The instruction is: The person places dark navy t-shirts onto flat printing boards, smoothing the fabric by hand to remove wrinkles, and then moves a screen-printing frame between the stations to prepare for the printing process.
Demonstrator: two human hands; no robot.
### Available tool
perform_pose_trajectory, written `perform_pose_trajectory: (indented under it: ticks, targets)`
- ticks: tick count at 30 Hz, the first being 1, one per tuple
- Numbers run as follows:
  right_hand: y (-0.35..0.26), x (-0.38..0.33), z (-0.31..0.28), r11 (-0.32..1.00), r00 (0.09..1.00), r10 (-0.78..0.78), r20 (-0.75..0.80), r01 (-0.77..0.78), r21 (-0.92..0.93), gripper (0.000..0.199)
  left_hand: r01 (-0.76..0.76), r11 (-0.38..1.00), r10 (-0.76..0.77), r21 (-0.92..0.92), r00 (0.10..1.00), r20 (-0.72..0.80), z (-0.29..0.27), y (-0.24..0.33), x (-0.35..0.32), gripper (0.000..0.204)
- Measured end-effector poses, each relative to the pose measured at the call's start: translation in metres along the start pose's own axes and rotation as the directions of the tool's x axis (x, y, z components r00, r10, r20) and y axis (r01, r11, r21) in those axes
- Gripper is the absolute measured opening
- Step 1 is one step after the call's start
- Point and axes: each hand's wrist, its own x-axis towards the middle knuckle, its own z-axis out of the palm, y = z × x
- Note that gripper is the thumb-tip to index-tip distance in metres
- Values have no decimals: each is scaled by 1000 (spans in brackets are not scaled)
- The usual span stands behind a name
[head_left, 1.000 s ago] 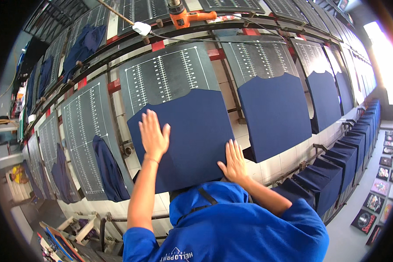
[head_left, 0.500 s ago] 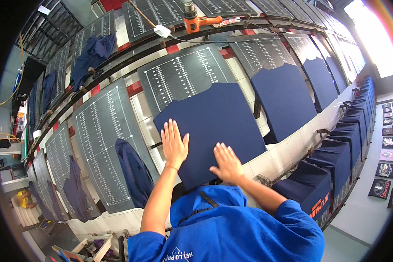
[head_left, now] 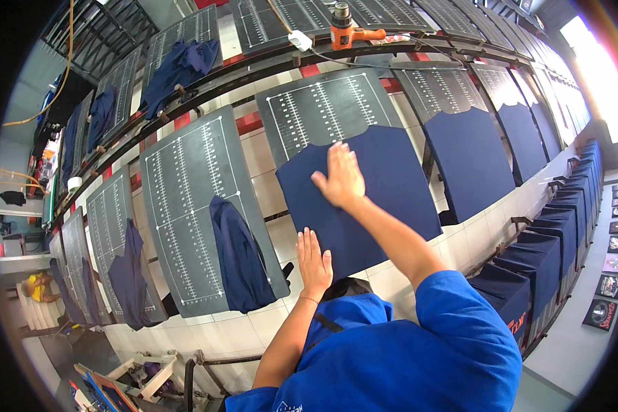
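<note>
Our right hand (head_left: 341,177) lies flat on the navy shirt (head_left: 384,206), thumb spread; our left hand (head_left: 314,266) lies flat at its near left edge, perhaps steadying it. The gridded board (head_left: 323,113) inside presumably keeps it smooth. Beyond stands an orange heat gun (head_left: 343,36).

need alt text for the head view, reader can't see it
A person's open right hand lies on a navy garment spread over a white-ruled dark board, the left hand at the garment's near-left edge. An orange heat gun sits beyond.
</note>
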Motion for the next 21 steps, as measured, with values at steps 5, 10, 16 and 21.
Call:
perform_pose_trajectory:
  ticks: [5,10,16,21]
  targets:
    - [-21,19,15,974,970,-227,-86,228,-3,84,11,994,-9,-112,1000,21,-15,3,-12,67]
    - [-56,-27,25,964,962,-266,-64,267,8,80,90,996,-92,-21,979,-180,-91,-14,-50,41]
    - [-135,-168,28,845,939,-331,-96,340,414,60,474,845,-298,248,802,-518,-163,-113,-88,28]
    - [-208,-206,16,874,984,-153,-90,177,452,28,363,920,-317,150,912,-262,-197,-152,-87,22]
